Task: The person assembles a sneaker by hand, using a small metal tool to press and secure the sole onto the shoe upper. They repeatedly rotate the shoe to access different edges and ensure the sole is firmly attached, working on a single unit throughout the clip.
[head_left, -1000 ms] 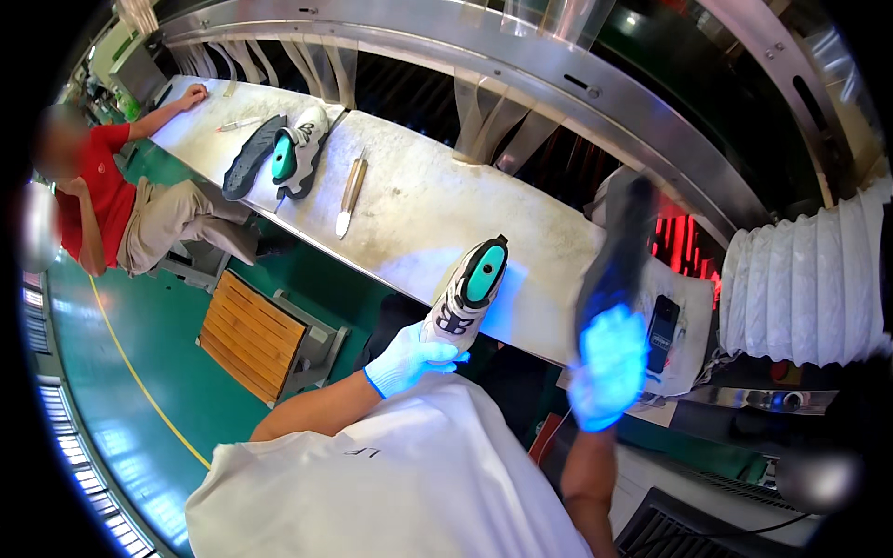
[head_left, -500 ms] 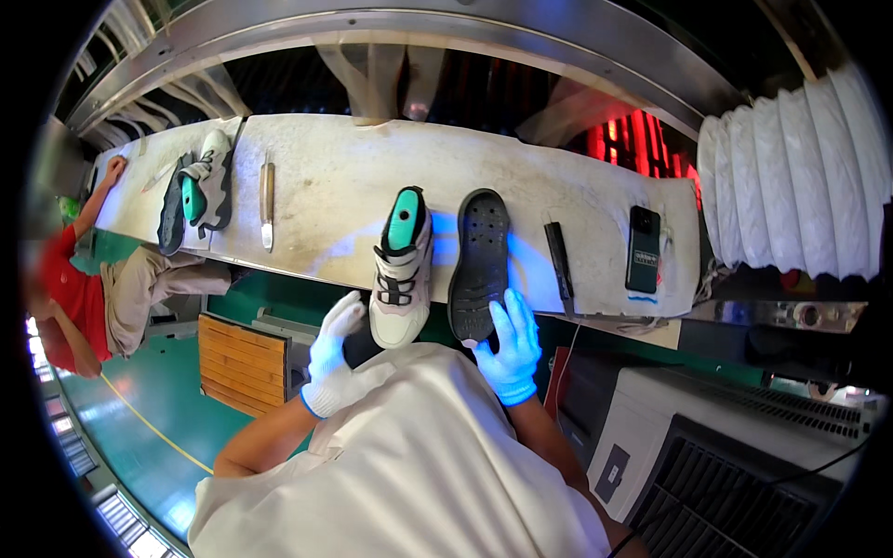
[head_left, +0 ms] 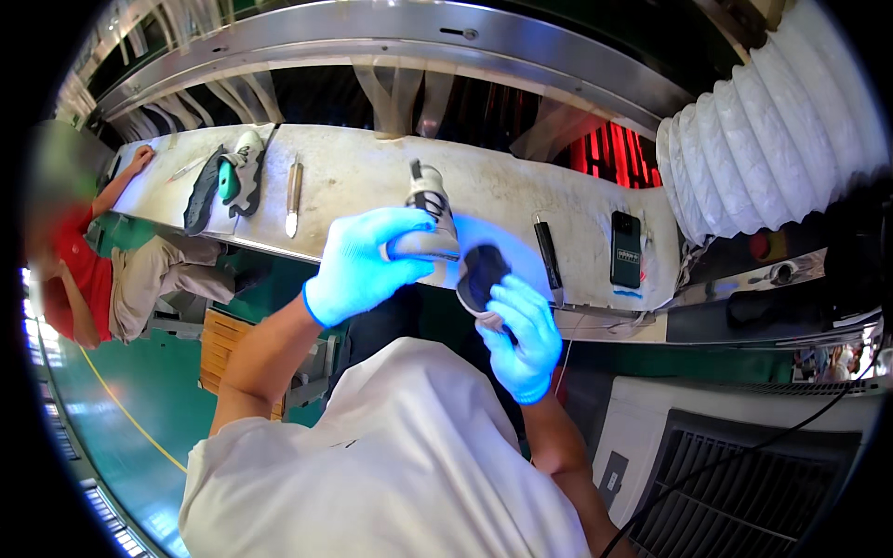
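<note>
My gloved left hand is closed around the toe end of a pale shoe upper, tilted above the bench with its dark heel loop pointing away from me. In my gloved right hand is a dark shoe sole, gripped by its near end and tipped up, so I see it foreshortened. The upper and the sole are close side by side; whether they touch I cannot tell. Blue light falls on both gloves.
On the pale bench lie a flat-bladed tool, a black-handled tool and a phone. Another shoe with its sole lies at left, near a person in red. A white ribbed duct hangs at right.
My left hand has taken hold of the shoe upper, and my right hand has lifted and tipped the sole. Both pieces were lying on the bench with my hands beside them.
</note>
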